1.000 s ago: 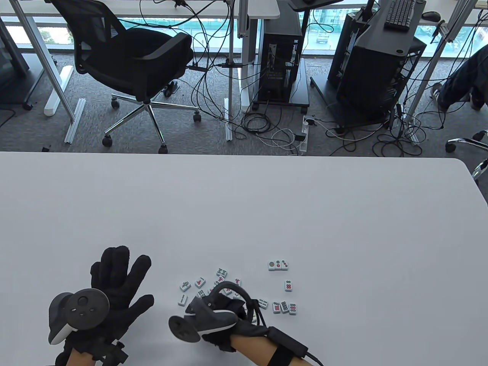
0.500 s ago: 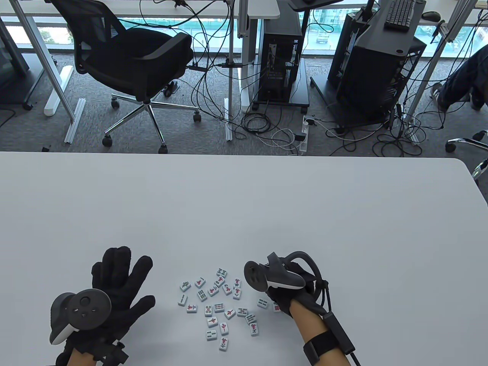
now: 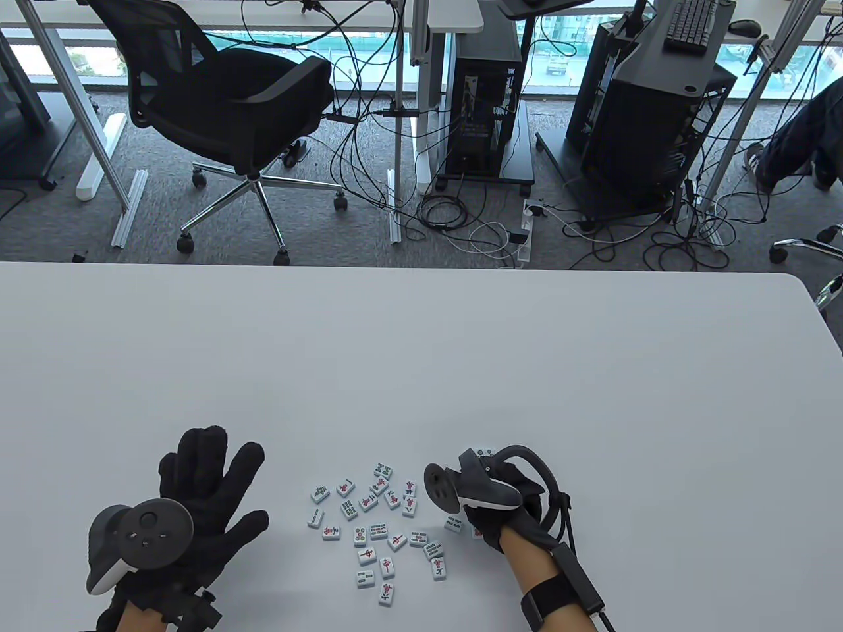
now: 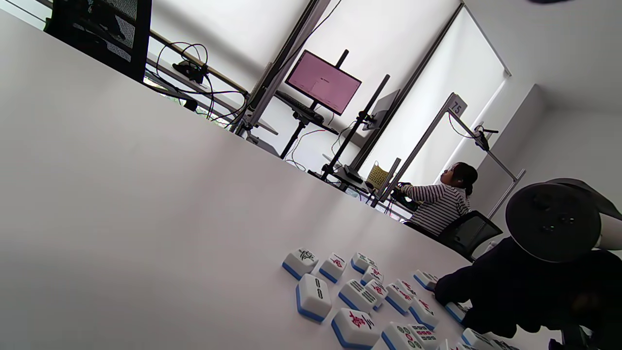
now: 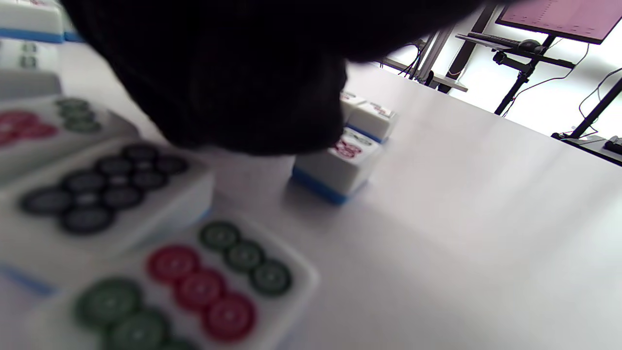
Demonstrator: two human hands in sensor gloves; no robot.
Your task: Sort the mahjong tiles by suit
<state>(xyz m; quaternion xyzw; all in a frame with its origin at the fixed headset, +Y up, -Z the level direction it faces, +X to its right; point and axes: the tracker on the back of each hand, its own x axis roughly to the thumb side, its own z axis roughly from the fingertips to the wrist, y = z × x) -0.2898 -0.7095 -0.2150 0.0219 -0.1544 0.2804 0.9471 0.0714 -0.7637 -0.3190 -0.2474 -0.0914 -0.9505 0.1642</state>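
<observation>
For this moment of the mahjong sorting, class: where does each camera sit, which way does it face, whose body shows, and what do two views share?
Table view: high over the white table, looking down; both black-gloved hands show, left hand flat, right hand beside the scattered white mahjong tiles.
Left wrist view: low on the table, tilted, facing across the tiles to the right hand.
Right wrist view: just above dot-suit tiles; the right glove fills the top.
Shared: the tiles and the right hand appear in all three.
</observation>
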